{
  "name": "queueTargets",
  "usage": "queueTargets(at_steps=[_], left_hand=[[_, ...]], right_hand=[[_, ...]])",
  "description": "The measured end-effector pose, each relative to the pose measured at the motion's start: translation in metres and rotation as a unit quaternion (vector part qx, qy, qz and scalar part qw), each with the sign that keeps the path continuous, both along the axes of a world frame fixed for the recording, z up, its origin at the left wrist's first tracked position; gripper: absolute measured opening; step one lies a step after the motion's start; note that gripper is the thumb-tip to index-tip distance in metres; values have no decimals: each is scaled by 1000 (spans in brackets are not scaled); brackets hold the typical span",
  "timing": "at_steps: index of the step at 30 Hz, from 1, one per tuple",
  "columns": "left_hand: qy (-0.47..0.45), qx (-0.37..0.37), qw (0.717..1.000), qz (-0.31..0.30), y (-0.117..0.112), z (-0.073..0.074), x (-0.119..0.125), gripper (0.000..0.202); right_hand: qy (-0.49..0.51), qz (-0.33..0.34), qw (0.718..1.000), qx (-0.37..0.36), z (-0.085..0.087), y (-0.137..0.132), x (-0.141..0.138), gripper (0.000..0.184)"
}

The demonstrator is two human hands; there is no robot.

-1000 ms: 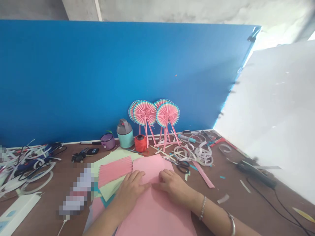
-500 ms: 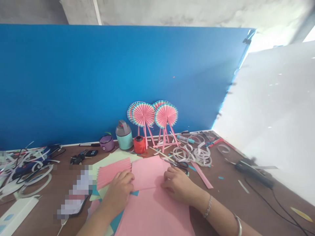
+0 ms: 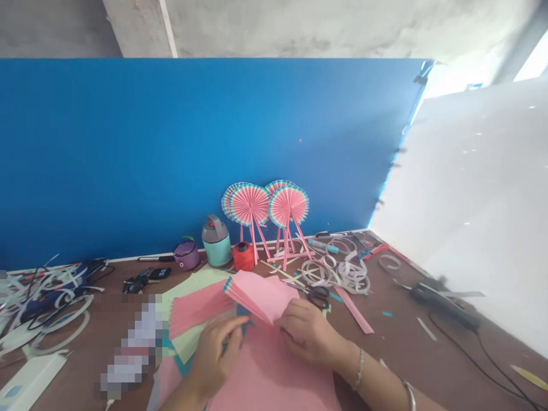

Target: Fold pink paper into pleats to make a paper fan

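My right hand (image 3: 306, 331) pinches the near right corner of a pink sheet of paper (image 3: 261, 291). Narrow folds with blue and cream edges run along the sheet's near left side, which is raised. My left hand (image 3: 218, 348) is beside it on the left, thumb and index finger apart, with no paper between them. Under both hands lies a larger pink sheet (image 3: 282, 371). Left of the held sheet rests a pleated pink paper (image 3: 199, 308) on pale green paper (image 3: 186, 285). Black-handled scissors (image 3: 319, 297) lie just beyond my right hand.
Pink pleated round fans (image 3: 250, 205) lean on the blue partition (image 3: 128, 160). A teal flask (image 3: 217, 245), a red spool (image 3: 244, 257) and a purple cup (image 3: 186, 255) stand nearby. Curled white strips (image 3: 353, 274) and a cabled black device (image 3: 445, 308) are on the right; a white power strip (image 3: 32, 377) is left.
The pink sheet lay flat under both hands; now its left side is lifted, showing folded edges. My left hand has let go and moved slightly down. My right hand keeps its corner.
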State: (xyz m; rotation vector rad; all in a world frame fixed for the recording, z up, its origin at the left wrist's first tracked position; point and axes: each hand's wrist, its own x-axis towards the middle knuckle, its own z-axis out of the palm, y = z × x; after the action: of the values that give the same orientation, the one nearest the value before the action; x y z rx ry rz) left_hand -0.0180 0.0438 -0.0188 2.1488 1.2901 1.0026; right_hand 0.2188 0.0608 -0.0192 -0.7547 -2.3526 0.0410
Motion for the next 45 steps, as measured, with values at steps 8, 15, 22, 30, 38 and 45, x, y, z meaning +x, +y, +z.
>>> queueTargets(at_steps=[8,15,22,30,38,45], left_hand=[[29,83,985,149,-3,-18,8,37],[208,254,934,140,-2,-9,3,44],[299,164,940,13,-1,-30,24,48],[272,44,961,-5,-3,-11,20,19],[189,-63,980,-27,1,2,3,27],[165,-100,981,-35,1,4,1,27]], right_hand=[[-54,44,995,68,7,-11,-9,21],[-28,27,988,152,4,-27,-1,39],[-142,-75,986,-37,-5,-9,-13,21],[-188,-82,975,-79,-14,-1,-4,13],[-141,-61,972,-176,-7,3,3,32],[-75,-68,969,-225,-5,4,9,24]])
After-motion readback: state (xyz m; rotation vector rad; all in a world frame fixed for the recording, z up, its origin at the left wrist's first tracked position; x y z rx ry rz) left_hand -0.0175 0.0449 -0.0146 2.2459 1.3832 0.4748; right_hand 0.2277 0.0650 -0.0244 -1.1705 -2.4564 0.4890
